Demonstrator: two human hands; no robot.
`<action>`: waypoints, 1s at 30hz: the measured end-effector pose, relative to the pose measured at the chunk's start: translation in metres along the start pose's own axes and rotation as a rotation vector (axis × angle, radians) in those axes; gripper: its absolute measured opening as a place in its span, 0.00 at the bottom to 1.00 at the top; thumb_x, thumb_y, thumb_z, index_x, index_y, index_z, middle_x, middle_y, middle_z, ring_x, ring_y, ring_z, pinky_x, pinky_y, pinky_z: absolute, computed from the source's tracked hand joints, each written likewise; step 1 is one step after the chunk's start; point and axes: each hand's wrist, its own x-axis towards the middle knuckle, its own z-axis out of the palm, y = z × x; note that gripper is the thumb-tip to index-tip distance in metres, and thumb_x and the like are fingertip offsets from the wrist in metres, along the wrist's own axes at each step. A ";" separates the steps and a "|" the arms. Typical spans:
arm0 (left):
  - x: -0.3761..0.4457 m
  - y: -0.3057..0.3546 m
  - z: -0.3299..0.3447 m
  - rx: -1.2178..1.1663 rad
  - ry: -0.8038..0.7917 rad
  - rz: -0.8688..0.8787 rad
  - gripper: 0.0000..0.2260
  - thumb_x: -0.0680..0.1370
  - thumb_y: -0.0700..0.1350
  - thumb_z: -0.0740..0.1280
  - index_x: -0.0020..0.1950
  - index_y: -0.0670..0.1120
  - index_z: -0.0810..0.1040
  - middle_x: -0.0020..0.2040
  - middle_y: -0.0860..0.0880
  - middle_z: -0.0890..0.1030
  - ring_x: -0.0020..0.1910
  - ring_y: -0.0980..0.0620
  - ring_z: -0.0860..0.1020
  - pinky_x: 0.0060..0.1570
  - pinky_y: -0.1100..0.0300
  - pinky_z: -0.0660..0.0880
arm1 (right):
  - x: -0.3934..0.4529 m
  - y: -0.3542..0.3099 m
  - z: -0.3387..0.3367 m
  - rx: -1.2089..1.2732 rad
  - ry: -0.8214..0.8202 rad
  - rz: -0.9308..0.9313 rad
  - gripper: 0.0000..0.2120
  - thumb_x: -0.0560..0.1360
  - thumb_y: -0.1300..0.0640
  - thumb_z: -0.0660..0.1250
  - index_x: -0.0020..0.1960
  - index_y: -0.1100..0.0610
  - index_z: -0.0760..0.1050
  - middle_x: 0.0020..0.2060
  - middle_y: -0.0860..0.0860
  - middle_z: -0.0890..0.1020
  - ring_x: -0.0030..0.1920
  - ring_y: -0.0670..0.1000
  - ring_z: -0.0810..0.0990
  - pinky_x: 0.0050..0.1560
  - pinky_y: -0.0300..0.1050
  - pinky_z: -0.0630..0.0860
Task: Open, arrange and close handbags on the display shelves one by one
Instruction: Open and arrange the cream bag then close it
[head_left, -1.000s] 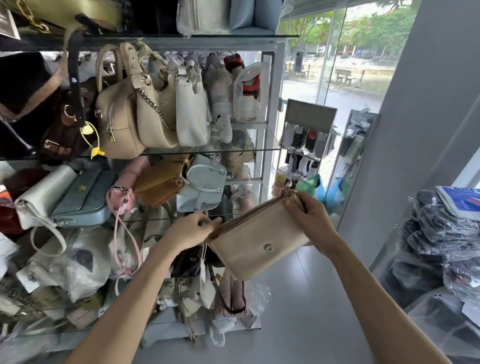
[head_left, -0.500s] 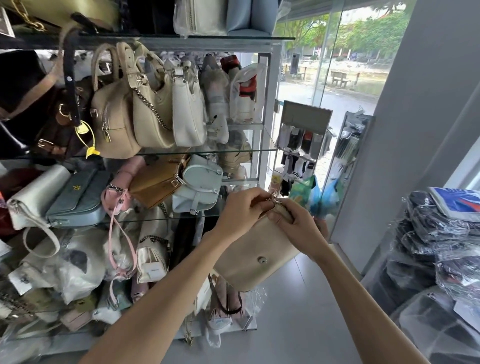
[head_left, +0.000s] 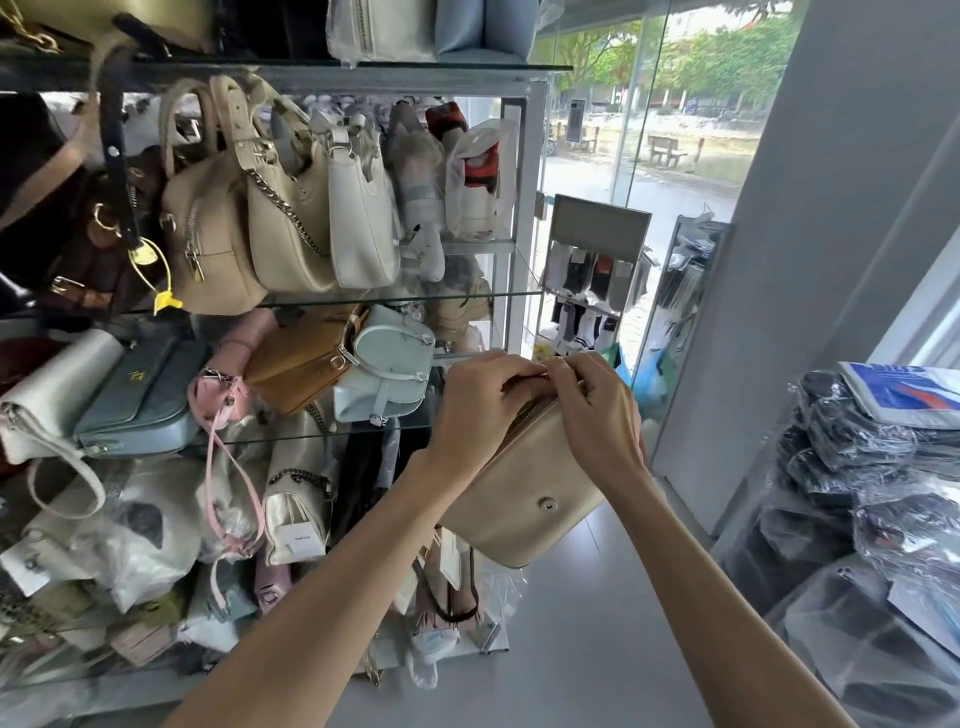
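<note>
Beige clutch handbag (head_left: 524, 493), held off glass shelves (head_left: 405, 299): zip edge runs lower-L to upper-R; L hand (head_left: 480, 410) & R hand (head_left: 597, 410) both pinch upper-R end.

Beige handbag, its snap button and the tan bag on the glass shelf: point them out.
beige handbag (head_left: 524, 512): head view, front panel.
snap button (head_left: 548, 503): head view, stud centre.
tan bag (head_left: 296, 364): head view, side panel.

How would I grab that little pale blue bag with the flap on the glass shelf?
Best guess: take the pale blue bag by its rounded top, coming from the front. It leans against the tan bag on its left, so that side is blocked, while the front faces out over the glass shelf edge. Fingers over the top, thumb on the flap, then lift it out.
</note>
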 end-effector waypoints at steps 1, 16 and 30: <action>0.001 0.000 -0.002 0.015 -0.012 0.040 0.05 0.74 0.42 0.78 0.48 0.45 0.89 0.42 0.48 0.86 0.40 0.54 0.82 0.44 0.61 0.77 | -0.001 0.000 0.000 0.005 0.028 0.000 0.16 0.83 0.48 0.62 0.36 0.47 0.73 0.39 0.44 0.76 0.39 0.43 0.75 0.41 0.46 0.69; -0.021 -0.063 -0.042 0.420 -0.454 0.432 0.08 0.74 0.35 0.75 0.52 0.42 0.84 0.48 0.46 0.83 0.55 0.45 0.81 0.64 0.40 0.78 | 0.024 0.017 -0.024 -0.099 0.335 0.304 0.14 0.84 0.53 0.58 0.41 0.54 0.72 0.43 0.50 0.76 0.42 0.53 0.72 0.44 0.46 0.63; -0.024 -0.052 -0.052 -0.030 -0.693 -0.638 0.33 0.77 0.75 0.49 0.68 0.57 0.78 0.57 0.52 0.84 0.60 0.51 0.80 0.62 0.54 0.74 | 0.023 0.027 -0.009 0.009 0.156 0.185 0.16 0.84 0.52 0.58 0.43 0.60 0.74 0.37 0.51 0.76 0.41 0.55 0.73 0.41 0.50 0.65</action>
